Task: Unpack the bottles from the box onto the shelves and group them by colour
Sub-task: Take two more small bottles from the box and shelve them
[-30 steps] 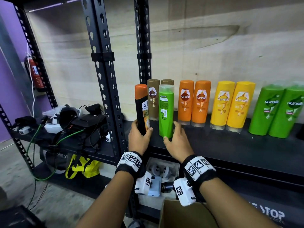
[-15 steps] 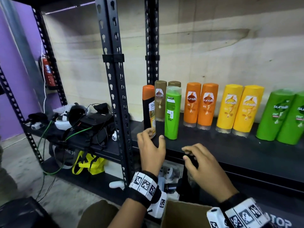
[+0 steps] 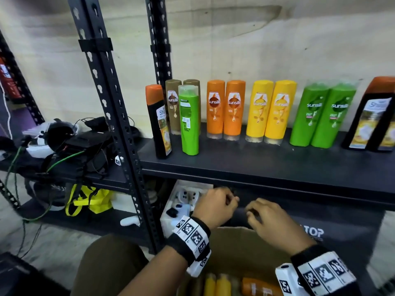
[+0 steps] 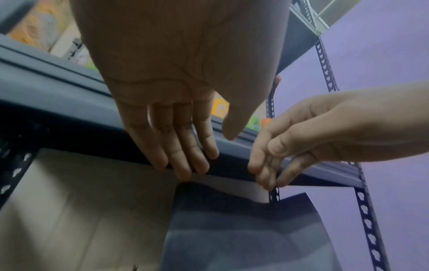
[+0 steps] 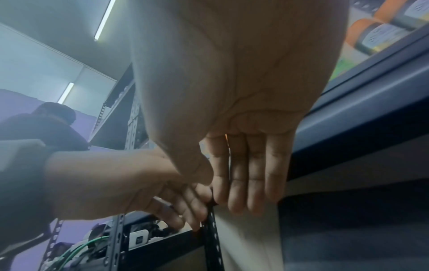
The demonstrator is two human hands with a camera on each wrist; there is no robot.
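Note:
On the black shelf (image 3: 256,165) stand pairs of brown bottles (image 3: 173,105), orange bottles (image 3: 225,110), yellow bottles (image 3: 270,112) and green bottles (image 3: 322,116). At the left front stand a black bottle with an orange cap (image 3: 159,122) and a single green bottle (image 3: 189,120). Below the shelf edge, my left hand (image 3: 215,207) and right hand (image 3: 271,223) hover empty over the cardboard box (image 3: 233,242). Both hands' fingers are relaxed, as the left wrist view shows for the left hand (image 4: 183,159) and the right wrist view for the right hand (image 5: 243,192). Yellow bottles (image 3: 215,285) and an orange bottle (image 3: 256,287) lie in the box.
More black bottles with orange caps (image 3: 372,116) stand at the shelf's right end. A slotted black upright (image 3: 119,129) rises left of the bottles. Headsets and cables (image 3: 64,144) fill the neighbouring shelf. A white tray of parts (image 3: 183,201) sits under the shelf.
Both hands let go of the black and the green bottle on the shelf and dropped below the shelf edge, over the box. The view tilted down.

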